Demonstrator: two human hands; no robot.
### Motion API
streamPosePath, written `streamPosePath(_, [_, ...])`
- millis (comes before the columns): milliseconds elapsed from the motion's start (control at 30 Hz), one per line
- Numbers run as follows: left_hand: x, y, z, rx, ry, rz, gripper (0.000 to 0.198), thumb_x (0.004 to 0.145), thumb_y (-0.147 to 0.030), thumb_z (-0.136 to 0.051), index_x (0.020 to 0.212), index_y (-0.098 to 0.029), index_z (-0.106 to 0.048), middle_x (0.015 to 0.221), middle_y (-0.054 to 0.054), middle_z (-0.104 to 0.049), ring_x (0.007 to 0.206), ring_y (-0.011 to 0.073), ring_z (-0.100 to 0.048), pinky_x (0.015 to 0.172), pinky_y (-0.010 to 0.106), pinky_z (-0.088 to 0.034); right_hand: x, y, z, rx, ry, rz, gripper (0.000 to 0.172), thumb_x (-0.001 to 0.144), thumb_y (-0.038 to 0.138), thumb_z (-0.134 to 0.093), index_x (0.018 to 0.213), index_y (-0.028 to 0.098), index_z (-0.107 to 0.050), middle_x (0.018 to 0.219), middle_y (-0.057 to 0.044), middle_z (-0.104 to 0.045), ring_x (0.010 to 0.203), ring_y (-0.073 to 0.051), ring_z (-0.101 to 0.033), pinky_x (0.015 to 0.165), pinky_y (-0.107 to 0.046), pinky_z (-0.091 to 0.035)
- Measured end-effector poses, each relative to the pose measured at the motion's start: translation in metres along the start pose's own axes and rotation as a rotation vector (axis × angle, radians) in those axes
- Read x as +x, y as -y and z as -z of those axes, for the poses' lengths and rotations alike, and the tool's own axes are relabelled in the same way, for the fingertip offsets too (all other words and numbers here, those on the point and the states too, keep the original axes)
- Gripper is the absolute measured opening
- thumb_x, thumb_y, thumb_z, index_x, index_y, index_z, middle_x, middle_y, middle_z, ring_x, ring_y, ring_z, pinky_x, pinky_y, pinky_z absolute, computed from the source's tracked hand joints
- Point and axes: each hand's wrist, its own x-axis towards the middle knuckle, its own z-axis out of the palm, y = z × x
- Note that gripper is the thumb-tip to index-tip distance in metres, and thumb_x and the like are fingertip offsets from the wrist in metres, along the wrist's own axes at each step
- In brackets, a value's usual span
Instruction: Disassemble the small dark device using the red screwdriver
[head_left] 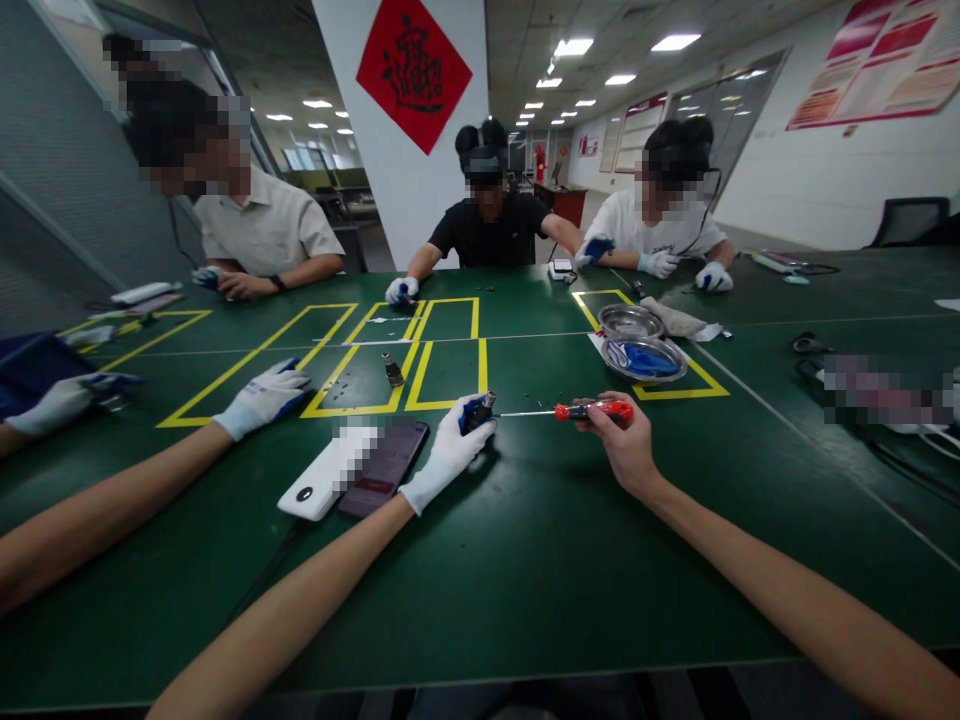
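Observation:
My gloved left hand (pixel 454 445) is closed around a small black part with a metal end (pixel 484 405), held just above the green table. Most of that part is hidden by the fingers. My bare right hand (pixel 621 440) grips a red and black screwdriver (pixel 581 411) by its handle. Its thin shaft points left, with the tip at or very near the black part; contact is hard to make out. A similar dark cylindrical part with a metal end (pixel 391 370) stands alone inside a yellow taped frame (pixel 352 408). Tiny dark bits lie near it.
A white power bank (pixel 319 480) and a dark phone (pixel 386 470) lie left of my forearm. Metal bowls (pixel 645 375) hold a blue and white glove. A co-worker's gloved hand (pixel 262 395) rests at left. Several other people sit around the table (pixel 525 570).

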Motion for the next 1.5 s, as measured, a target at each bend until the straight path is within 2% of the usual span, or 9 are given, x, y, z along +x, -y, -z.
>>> streamPosePath(167, [-0.001,0.001,-0.001,0.021,0.068,-0.005,0.041,0.074,-0.03,-0.061,0.114,-0.02,-0.057,0.104,0.005,-0.065,0.095,0.0194,-0.06,0.09,0.035,-0.045,-0.005,0.004,-0.006,-0.05,0.036,0.0,0.037,0.074,0.033,-0.072,0.101,0.02,-0.05,0.101,-0.007,-0.068,0.081,-0.021,-0.068,0.075,-0.038,-0.059])
streamPosePath(433, [-0.004,-0.004,0.001,0.087,0.081,0.0,0.043,0.076,-0.031,-0.06,0.117,-0.018,-0.057,0.107,0.006,-0.065,0.098,0.0202,-0.061,0.092,0.036,-0.045,-0.005,0.009,-0.001,-0.149,0.081,0.066,0.034,0.075,0.032,-0.071,0.1,0.021,-0.051,0.107,-0.007,-0.064,0.086,-0.021,-0.067,0.077,-0.039,-0.058])
streamPosePath(667, [-0.006,-0.005,0.003,0.143,0.097,-0.089,0.046,0.077,-0.031,-0.062,0.121,-0.022,-0.058,0.12,0.006,-0.062,0.112,0.0211,-0.056,0.103,0.038,-0.038,-0.001,0.008,0.006,-0.3,0.009,0.14,0.043,0.071,0.035,-0.074,0.106,0.022,-0.052,0.09,-0.003,-0.064,0.073,-0.02,-0.066,0.068,-0.037,-0.06])
streamPosePath(833, [-0.008,-0.007,0.002,0.143,0.094,-0.058,0.044,0.077,-0.03,-0.06,0.12,-0.021,-0.059,0.115,0.007,-0.063,0.103,0.0215,-0.06,0.095,0.038,-0.045,-0.001,0.016,0.003,-0.293,0.121,0.146,0.039,0.072,0.034,-0.073,0.102,0.022,-0.053,0.105,-0.007,-0.062,0.095,-0.023,-0.063,0.087,-0.043,-0.054])
streamPosePath(933, [-0.008,-0.008,0.002,0.131,0.11,-0.034,0.044,0.078,-0.03,-0.059,0.121,-0.021,-0.058,0.11,0.007,-0.065,0.088,0.0201,-0.064,0.084,0.037,-0.051,0.0,0.017,0.003,-0.287,0.144,0.159,0.039,0.07,0.032,-0.075,0.101,0.022,-0.054,0.111,-0.007,-0.06,0.102,-0.023,-0.06,0.092,-0.043,-0.052])
streamPosePath(1033, [-0.008,-0.009,0.001,0.148,0.12,-0.027,0.044,0.078,-0.029,-0.059,0.121,-0.021,-0.059,0.103,0.006,-0.067,0.081,0.0197,-0.064,0.08,0.037,-0.052,0.002,0.012,0.006,-0.313,0.104,0.155,0.037,0.07,0.033,-0.074,0.1,0.021,-0.055,0.105,-0.006,-0.061,0.094,-0.022,-0.063,0.086,-0.041,-0.055])
streamPosePath(1167, [-0.007,-0.01,0.002,0.222,0.111,-0.094,0.042,0.078,-0.027,-0.059,0.12,-0.021,-0.06,0.109,0.006,-0.065,0.098,0.0223,-0.061,0.093,0.039,-0.047,0.005,0.005,0.009,-0.309,0.051,0.122,0.036,0.072,0.033,-0.073,0.099,0.021,-0.054,0.095,-0.004,-0.063,0.075,-0.018,-0.064,0.071,-0.037,-0.058])
streamPosePath(1367, [-0.01,-0.01,0.004,0.328,0.1,-0.098,0.049,0.08,-0.029,-0.057,0.128,-0.023,-0.048,0.114,0.007,-0.063,0.103,0.0225,-0.06,0.091,0.038,-0.046,0.006,0.009,0.012,-0.255,-0.002,0.187,0.035,0.073,0.032,-0.073,0.1,0.022,-0.053,0.098,-0.004,-0.062,0.082,-0.019,-0.064,0.072,-0.037,-0.059])
streamPosePath(1500, [-0.014,-0.012,0.002,0.44,0.142,-0.164,0.041,0.079,-0.028,-0.058,0.119,-0.023,-0.051,0.106,0.007,-0.064,0.098,0.0237,-0.061,0.086,0.037,-0.048,0.006,0.01,0.012,-0.273,0.004,0.198,0.035,0.073,0.031,-0.073,0.101,0.022,-0.053,0.101,-0.005,-0.062,0.087,-0.021,-0.064,0.076,-0.038,-0.058])
